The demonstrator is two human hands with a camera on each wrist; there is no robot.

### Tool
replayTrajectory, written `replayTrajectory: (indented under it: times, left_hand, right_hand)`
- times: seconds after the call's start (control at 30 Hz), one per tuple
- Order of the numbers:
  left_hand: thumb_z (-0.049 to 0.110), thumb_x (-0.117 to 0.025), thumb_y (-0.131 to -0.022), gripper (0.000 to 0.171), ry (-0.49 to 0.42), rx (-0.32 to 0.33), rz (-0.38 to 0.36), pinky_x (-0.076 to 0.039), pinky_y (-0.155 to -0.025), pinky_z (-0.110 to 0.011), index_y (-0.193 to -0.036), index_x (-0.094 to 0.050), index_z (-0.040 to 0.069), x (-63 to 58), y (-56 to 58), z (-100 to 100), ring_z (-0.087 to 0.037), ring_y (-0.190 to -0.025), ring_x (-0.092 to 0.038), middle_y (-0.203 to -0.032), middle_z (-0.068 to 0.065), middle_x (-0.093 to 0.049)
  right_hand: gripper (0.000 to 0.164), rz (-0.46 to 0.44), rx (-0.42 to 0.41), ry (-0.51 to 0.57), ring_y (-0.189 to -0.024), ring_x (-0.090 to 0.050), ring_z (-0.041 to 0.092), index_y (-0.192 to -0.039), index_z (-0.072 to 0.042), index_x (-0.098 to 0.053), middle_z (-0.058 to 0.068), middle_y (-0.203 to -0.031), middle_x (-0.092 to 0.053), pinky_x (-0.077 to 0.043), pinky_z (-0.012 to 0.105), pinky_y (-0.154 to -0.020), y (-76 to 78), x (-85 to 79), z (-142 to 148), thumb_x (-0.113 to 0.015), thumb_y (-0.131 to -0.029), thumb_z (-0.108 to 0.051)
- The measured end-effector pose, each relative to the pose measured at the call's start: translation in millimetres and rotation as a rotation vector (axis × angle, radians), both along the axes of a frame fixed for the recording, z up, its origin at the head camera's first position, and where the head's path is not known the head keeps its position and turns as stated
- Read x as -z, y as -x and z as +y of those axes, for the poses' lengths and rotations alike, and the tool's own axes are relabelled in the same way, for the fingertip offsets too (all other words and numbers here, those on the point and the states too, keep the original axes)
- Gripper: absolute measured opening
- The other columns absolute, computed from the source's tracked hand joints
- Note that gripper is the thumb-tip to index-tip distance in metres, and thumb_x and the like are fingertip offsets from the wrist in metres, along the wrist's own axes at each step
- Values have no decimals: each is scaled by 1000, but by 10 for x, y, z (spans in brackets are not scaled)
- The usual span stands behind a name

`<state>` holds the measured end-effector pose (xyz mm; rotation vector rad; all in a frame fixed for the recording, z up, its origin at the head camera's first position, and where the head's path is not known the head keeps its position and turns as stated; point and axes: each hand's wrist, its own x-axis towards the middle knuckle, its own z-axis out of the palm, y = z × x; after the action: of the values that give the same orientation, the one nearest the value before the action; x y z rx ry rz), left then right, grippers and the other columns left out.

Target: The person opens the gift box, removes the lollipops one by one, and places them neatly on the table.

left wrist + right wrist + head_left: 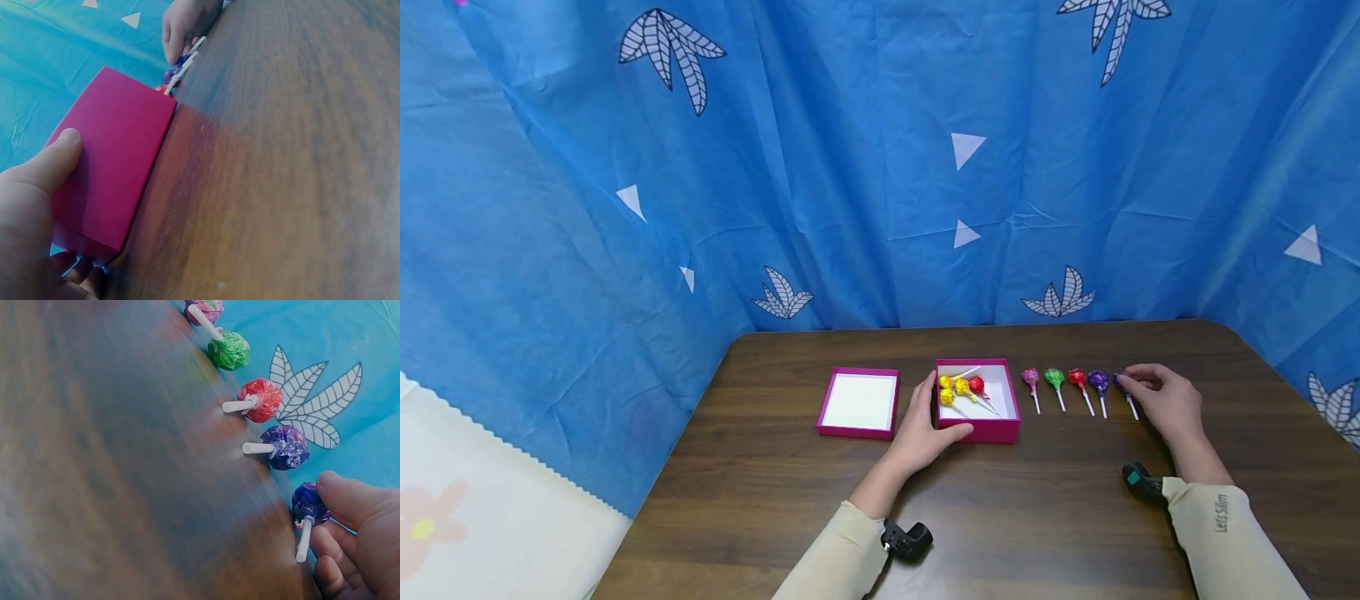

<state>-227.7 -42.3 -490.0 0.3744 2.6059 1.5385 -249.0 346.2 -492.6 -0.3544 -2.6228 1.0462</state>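
Observation:
My left hand [919, 431] grips the near left corner of an open magenta box [994, 432], its thumb [67, 145] along the front wall and its fingers at the left side. Inside the box lie several yellow lollipops [962, 387] and a red one [977, 384]. At the right end of a row of lollipops, my right hand [1167, 406] pinches the wrapped head of a dark purple lollipop [309, 504] between thumb and fingers. Its white stick points toward me. Beside it lies another purple lollipop [287, 448].
Farther left in the row are a red lollipop [1077, 377], a green one [1055, 377] and a pink one [1031, 377]. The magenta box lid [857, 432] lies white inside up, left of the box. A blue curtain [887, 167] hangs behind the wooden table [1015, 517].

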Motion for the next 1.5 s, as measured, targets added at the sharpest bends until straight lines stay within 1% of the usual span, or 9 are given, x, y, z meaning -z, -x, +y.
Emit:
replayTrajectory:
  times: [0.2,0.3,0.43,0.7,1.0,1.13,1.27,1.37,1.5]
  left_hand:
    - [46,-77,-84,101,4,-1,-4,-39,-116,-54,-160,-13,29,-5,1,5,-25,-146,-33,-162,-3,-27]
    - [46,-77,-83,102,2,-3,-9,-39,-116,-54,-160,-13,29,-3,-1,7,-24,-146,-34,-162,-3,-27]
    - [46,-77,-83,101,-7,-5,-5,-39,-116,-56,-160,-14,28,-6,-7,7,-26,-145,-34,-162,-4,-27]
    - [46,-77,-83,101,-1,-9,-7,-38,-117,-55,-160,-13,30,-4,13,6,-24,-146,-33,-162,-2,-27]
    - [46,-78,-83,101,-11,-16,-11,-39,-116,-55,-160,-14,30,-6,18,12,-25,-146,-33,-162,-2,-28]
    - [46,-78,-83,101,-14,-16,-13,-39,-116,-55,-160,-15,30,2,14,11,-25,-146,-33,-162,-2,-27]
    - [46,-78,-83,102,-10,-13,-10,-38,-117,-54,-160,-14,29,11,6,14,-24,-146,-33,-163,-2,-27]
    - [45,-78,-83,101,-11,-8,-7,-39,-116,-54,-160,-15,29,9,-9,16,-25,-146,-33,-162,-3,-27]
    - [44,-78,-83,101,-18,-6,-6,-40,-115,-55,-160,-15,28,-6,-23,18,-26,-146,-33,-162,-4,-27]
  right_hand:
    - [50,2,-7,9,-101,-59,29,-127,-1,-62,26,-122,-65,-40,16,-66,-8,-13,-2,-58,-100,-43]
    - [52,5,-10,6,-102,-58,31,-129,-1,-61,26,-123,-64,-39,18,-68,-17,-18,-5,-55,-101,-44]
    - [54,-1,-18,15,-106,-56,37,-131,0,-59,28,-125,-61,-39,25,-72,-29,-18,-7,-50,-103,-45]
    - [53,-3,4,27,-109,-53,40,-131,-1,-59,28,-127,-59,-39,31,-75,-16,1,-7,-43,-105,-44]
    - [51,0,9,27,-112,-53,41,-132,-1,-59,29,-129,-58,-40,34,-76,0,-29,-5,-42,-106,-41]
    - [51,-3,6,40,-113,-52,42,-133,-1,-58,29,-131,-57,-40,30,-73,-8,-56,-6,-42,-106,-41]
    - [49,24,22,36,-105,-54,33,-132,-1,-60,27,-128,-60,-39,21,-68,-46,-105,-30,-45,-105,-39]
    - [48,58,44,37,-95,-51,19,-131,-3,-61,24,-125,-62,-39,18,-64,-88,-181,-63,-47,-104,-40]
    - [48,116,47,43,-87,-44,1,-131,-7,-62,18,-123,-62,-40,15,-65,-122,-356,-145,-49,-103,-43]
